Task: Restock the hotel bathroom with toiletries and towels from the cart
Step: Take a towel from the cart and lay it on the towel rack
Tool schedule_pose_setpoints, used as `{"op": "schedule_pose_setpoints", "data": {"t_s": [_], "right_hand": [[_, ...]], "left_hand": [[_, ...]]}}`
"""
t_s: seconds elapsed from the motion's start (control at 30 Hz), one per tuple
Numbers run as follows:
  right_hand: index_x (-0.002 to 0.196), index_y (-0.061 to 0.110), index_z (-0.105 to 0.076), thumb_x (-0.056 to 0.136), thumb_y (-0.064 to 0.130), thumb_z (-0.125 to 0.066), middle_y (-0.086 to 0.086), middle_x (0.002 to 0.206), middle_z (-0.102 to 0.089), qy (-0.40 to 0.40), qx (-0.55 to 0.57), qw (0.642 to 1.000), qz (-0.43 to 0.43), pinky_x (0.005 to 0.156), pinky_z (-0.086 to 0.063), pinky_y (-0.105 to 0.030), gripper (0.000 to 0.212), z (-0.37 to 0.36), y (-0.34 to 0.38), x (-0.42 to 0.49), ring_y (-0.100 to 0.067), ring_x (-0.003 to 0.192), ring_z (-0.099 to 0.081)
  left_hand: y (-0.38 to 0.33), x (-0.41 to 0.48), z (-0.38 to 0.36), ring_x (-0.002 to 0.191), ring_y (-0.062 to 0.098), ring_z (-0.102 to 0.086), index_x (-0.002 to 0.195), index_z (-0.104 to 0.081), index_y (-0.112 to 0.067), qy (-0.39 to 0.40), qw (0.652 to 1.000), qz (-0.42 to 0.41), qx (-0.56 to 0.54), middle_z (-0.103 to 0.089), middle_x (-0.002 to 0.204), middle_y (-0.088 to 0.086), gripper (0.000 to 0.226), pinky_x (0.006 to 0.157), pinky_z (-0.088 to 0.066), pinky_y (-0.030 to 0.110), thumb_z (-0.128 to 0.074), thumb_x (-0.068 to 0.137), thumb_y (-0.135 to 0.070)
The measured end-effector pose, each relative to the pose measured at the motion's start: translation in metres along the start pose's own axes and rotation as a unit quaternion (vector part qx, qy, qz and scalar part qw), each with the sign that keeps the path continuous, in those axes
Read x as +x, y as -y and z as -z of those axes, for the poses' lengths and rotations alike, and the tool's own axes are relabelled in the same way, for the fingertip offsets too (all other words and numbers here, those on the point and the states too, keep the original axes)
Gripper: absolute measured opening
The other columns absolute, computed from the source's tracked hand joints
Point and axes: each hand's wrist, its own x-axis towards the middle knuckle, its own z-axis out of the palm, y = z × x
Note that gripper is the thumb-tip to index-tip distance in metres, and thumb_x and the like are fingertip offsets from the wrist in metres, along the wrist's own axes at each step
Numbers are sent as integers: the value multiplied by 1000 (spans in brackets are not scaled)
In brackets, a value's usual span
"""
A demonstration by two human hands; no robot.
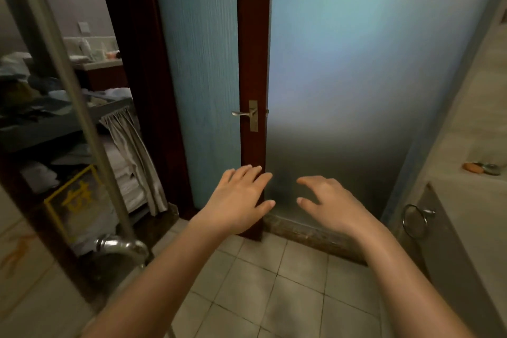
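A frosted glass door (343,77) is filling the centre and upper right of the frame, with only a pale glow showing through it. Its dark wooden edge is running down the middle. A tiled floor (274,296) is spreading across the bottom.

At the left of the frame, past a slanted metal bar, the cart (41,129) is standing outside the doorway. It is blurred and cut off by the left edge, and the heap on its top shelf is too soft to make out. Folded white towels (129,184) are lying on its lower shelf, half hidden by a grey curtain (134,151).

The left hand (238,200) is reaching out at lower centre, fingers straight and close together, holding nothing. Whether it is touching the wooden edge cannot be told. The right hand (332,206) is hovering beside it in front of the glass, fingers spread and slightly bent, also empty.

A metal handle (245,113) is sticking out from the wooden edge. A towel ring (414,221) is hanging at lower right. Something small and orange (473,167) is lying on the table at the right edge, too blurred to identify.
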Motion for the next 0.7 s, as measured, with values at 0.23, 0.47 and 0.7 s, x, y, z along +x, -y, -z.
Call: {"op": "schedule_pose_setpoints", "data": {"t_s": [0.23, 0.47, 0.7], "right_hand": [[144, 27, -31, 96, 38, -45, 4, 151, -32, 19, -8, 1000, -5, 112, -30, -42, 52, -7, -16, 99, -19, 139, -28], [144, 25, -33, 96, 37, -46, 4, 149, -36, 35, 11, 998, 45, 111, -32, -39, 51, -12, -41, 200, -18, 137, -31], [144, 26, -30, 97, 39, -44, 5, 151, -31, 99, 29, 988, 114, 110, -32, -42, 51, -15, -63, 315, -18, 137, -30]], "left_hand": [[50, 85, -17, 145, 17, -6, 148, -14, -27, -3, 1000, 11, -13, -14, 157, -2, 62, 116, -5, 38, -35, 96, -51], [80, 162, -31, 145, 18, -5, 149, -12, -26, 32, 998, 53, -24, -10, 157, -1, 63, 116, -4, 38, -35, 96, -50], [120, 242, -48, 144, 17, -8, 148, -14, -27, 45, 990, 134, -23, -12, 157, -2, 61, 116, -5, 37, -35, 96, -50]]}}
